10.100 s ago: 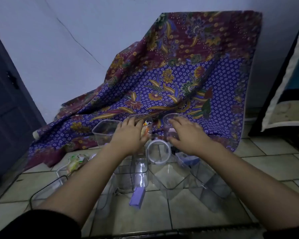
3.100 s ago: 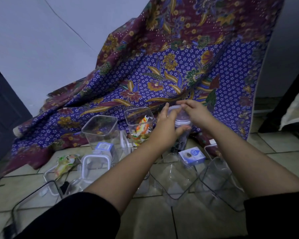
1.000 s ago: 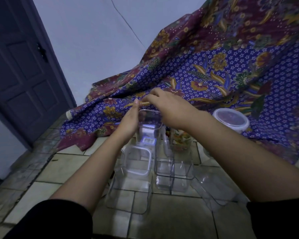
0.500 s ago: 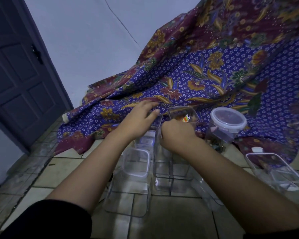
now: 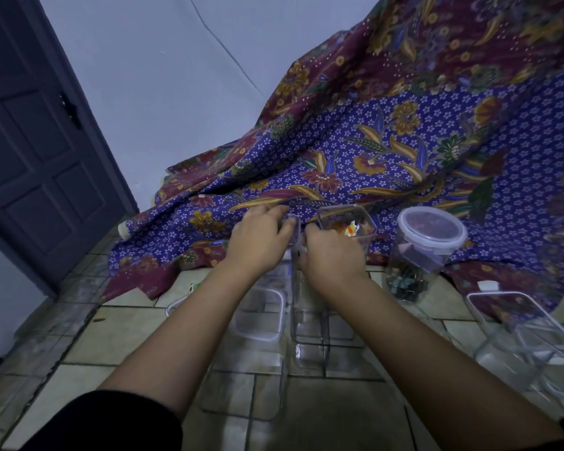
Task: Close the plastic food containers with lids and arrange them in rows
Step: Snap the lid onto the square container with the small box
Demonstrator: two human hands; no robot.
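Clear plastic containers stand on the tiled floor [image 5: 118, 340], at the foot of a patterned cloth [image 5: 388, 151] draped against the wall. Landmark: the round jar [image 5: 417, 255], lid [image 5: 432, 227] on, small dark items in its bottom.

Just left of the jar: a square tub [image 5: 345, 222], no lid, colourful wrapped pieces inside. Left of that, mostly hidden under the hands: another square box [image 5: 294, 222], only a corner of its rim showing; contents cannot be told. Nearer the camera than the jar and to its left: two clear boxes [image 5: 310, 336] that look empty, one with a lid [image 5: 258, 315] lying on top of it. Right of the jar and nearer: a large rectangular bin [image 5: 518, 327], a lid frame across its mouth; whether it is clipped down cannot be told.

Left hand [image 5: 258, 239] lies over the hidden box, fingers [image 5: 271, 211] curled down over its far rim. Right hand [image 5: 331, 252] sits just right of it, between box and tub, fingers bent inward at the box's near corner. Both hands touch the box; whether they grip a lid or only the rim cannot be told.

Half a second back the hands were in nearly the same place, the left fingers spread wider over the rim; they are now drawn in tighter. The jar and tub have not moved.
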